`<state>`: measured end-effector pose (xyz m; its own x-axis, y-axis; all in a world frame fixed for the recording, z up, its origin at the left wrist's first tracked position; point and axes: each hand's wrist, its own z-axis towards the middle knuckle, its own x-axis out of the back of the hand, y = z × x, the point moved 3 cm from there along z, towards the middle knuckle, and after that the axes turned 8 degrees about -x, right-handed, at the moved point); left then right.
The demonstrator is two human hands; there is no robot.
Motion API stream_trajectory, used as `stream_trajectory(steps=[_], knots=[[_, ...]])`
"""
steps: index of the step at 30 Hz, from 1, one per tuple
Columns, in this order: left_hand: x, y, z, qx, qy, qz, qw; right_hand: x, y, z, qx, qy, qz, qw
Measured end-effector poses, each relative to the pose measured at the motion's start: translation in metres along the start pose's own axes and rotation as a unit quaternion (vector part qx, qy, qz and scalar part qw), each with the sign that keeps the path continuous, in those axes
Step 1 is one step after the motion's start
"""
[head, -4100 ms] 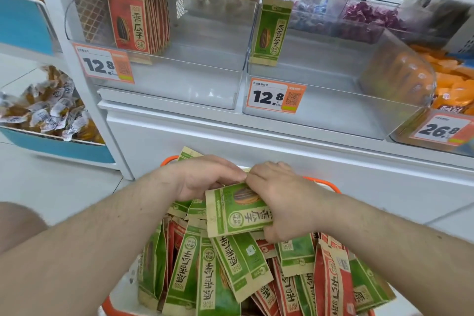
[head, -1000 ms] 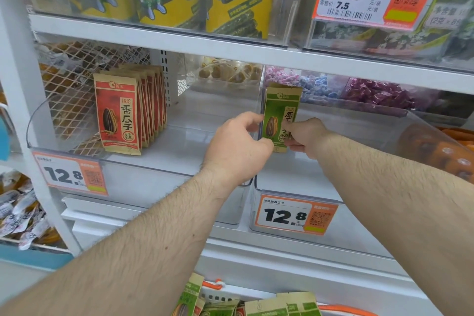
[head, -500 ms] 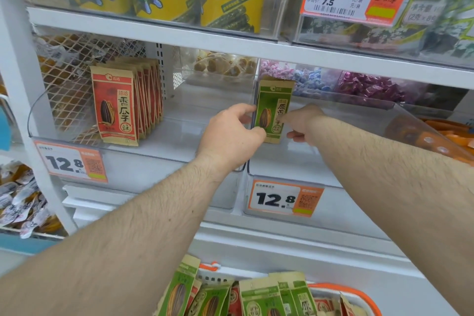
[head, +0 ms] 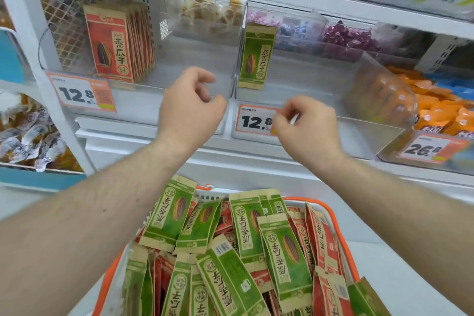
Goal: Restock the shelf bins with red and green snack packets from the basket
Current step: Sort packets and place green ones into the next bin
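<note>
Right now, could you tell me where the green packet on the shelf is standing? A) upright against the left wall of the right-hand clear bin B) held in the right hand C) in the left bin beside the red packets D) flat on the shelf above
A: the green packet stands upright at the left wall of the right-hand clear bin, with both hands empty below it.

Head view, looking forward and down.
It is sitting close above the orange-rimmed white basket point(head: 336, 218), facing the seemingly near clear plastic shelf bins point(head: 302, 100).
</note>
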<state>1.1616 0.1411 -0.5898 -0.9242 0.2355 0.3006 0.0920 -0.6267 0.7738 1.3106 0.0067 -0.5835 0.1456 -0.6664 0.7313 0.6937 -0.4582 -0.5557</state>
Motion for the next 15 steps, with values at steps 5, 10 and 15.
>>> stream_trajectory(steps=[5,10,15], knots=[[0.001,-0.023,-0.066,0.086,-0.117,0.003,0.989,-0.043,0.063,-0.067,-0.115,-0.354,-0.213,0.903],[-0.012,-0.031,-0.094,0.127,-0.222,0.018,0.967,-0.064,0.086,-0.103,-0.120,-0.422,-0.303,0.846],[-0.021,-0.037,-0.109,0.135,-0.272,0.048,0.951,-0.073,0.091,-0.127,-0.137,-0.435,-0.373,0.808]])
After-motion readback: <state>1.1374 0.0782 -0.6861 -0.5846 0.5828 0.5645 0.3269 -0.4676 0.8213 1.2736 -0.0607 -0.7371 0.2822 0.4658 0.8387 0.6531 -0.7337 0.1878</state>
